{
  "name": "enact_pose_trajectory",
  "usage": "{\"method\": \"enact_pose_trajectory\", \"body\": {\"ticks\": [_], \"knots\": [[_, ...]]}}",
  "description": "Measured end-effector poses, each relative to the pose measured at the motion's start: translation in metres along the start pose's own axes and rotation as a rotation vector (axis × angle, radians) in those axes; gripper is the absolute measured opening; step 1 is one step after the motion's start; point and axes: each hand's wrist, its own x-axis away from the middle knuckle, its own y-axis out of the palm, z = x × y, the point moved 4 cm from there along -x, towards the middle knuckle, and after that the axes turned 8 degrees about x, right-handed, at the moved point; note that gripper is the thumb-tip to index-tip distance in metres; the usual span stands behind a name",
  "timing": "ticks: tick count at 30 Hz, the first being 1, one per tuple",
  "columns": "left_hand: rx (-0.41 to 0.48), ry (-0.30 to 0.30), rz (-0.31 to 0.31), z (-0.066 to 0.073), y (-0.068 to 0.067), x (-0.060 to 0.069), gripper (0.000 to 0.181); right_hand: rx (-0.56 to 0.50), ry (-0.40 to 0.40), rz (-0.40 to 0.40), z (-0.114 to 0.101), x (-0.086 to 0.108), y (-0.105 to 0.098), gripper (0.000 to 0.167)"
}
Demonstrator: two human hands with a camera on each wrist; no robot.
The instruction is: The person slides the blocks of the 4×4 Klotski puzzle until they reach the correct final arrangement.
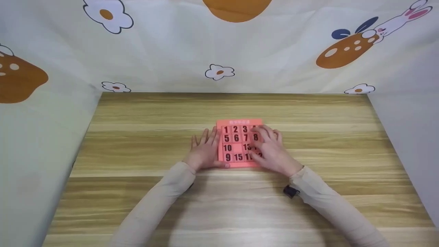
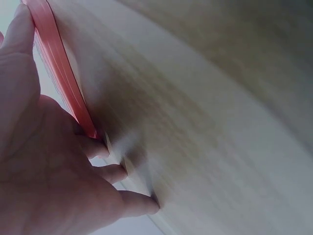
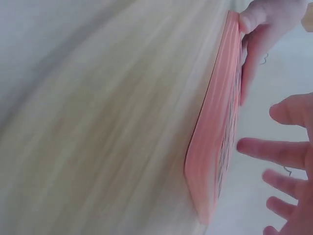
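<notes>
A pink-red sliding number puzzle (image 1: 240, 164) lies flat on the table, its tiles printed with dark numbers. The top row reads 1, 2, 3 and a partly covered tile; 5, 6, 7, 8 stand below. The third row has 10, a vacant slot (image 1: 237, 148), then 13. My left hand (image 1: 204, 151) lies along the puzzle's left side with fingers extended, its thumb on the near left corner. Over the right-hand columns my right hand (image 1: 272, 149) is spread, gripping nothing. Its index fingertip (image 3: 247, 147) is close to the tile face; contact cannot be made out.
The wooden tabletop (image 1: 137, 137) extends around the puzzle on every side. A pale cloth (image 1: 164, 51) with flowers, carrots and a rabbit rises along the back edge, and pale walls flank both sides. A small black device (image 1: 291, 191) sits at the right wrist.
</notes>
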Motion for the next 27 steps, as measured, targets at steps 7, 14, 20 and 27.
{"method": "enact_pose_trajectory", "body": {"ticks": [7,14,20,27], "knots": [[0.001,0.001,0.000,-0.001,0.000,-0.001,0.125,-0.097,-0.135,-0.105,-0.002,0.005,0.007,0.040],[0.012,-0.007,-0.011,0.000,0.000,0.000,0.125,-0.142,-0.219,-0.052,0.008,0.009,-0.004,0.015],[0.022,-0.003,-0.001,0.000,-0.001,0.000,0.126,-0.043,-0.144,-0.068,0.009,0.011,-0.003,0.025],[0.010,0.001,-0.001,0.000,-0.001,0.001,0.126,-0.057,-0.253,-0.118,-0.009,0.014,0.005,0.037]]}}
